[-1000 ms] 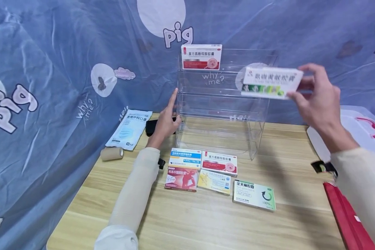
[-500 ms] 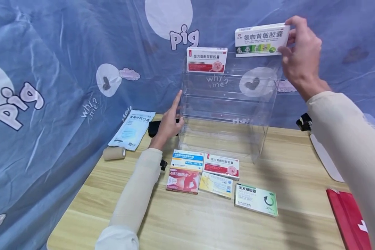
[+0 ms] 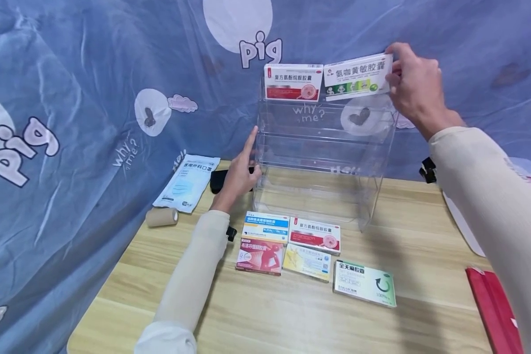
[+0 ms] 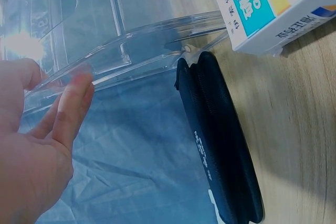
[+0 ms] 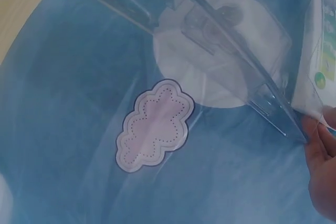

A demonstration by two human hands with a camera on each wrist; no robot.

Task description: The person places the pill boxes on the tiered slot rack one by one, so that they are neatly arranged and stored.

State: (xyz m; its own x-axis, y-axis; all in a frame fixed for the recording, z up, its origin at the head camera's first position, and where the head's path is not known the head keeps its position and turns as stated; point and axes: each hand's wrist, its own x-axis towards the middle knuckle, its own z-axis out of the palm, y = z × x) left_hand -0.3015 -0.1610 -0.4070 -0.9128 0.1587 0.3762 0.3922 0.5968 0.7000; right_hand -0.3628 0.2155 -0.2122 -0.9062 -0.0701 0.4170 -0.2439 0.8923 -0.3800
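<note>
1. Head view: in the upper right of the frame, the right hand (image 3: 418, 86) pinches the right end of the green-and-white box (image 3: 358, 77). That box sits at the top of the clear rack (image 3: 327, 137), tilted with its right end higher, just beside the red-and-white box (image 3: 293, 88). If let go at this slant, it could slide or topple; pushed left, it might knock its neighbour. The see-through plastic makes it hard to tell whether the lower edge is seated. The red pouch (image 3: 491, 305), lower right, is partly covered by the right sleeve (image 3: 482, 196).

2. Left wrist view: the left hand (image 4: 42, 150), at the left, grasps nothing; its fingers lie straight against the rack's side. So light a touch may let the rack shift if bumped. Glare at upper left blurs the thumb's contact. The blue-and-white box (image 4: 278, 11) is cut off at upper right.

3. Right wrist view: the right edge crops both hand and box, hiding most of the pinch. The rack's edge lies close by, so fingers could catch it.
</note>
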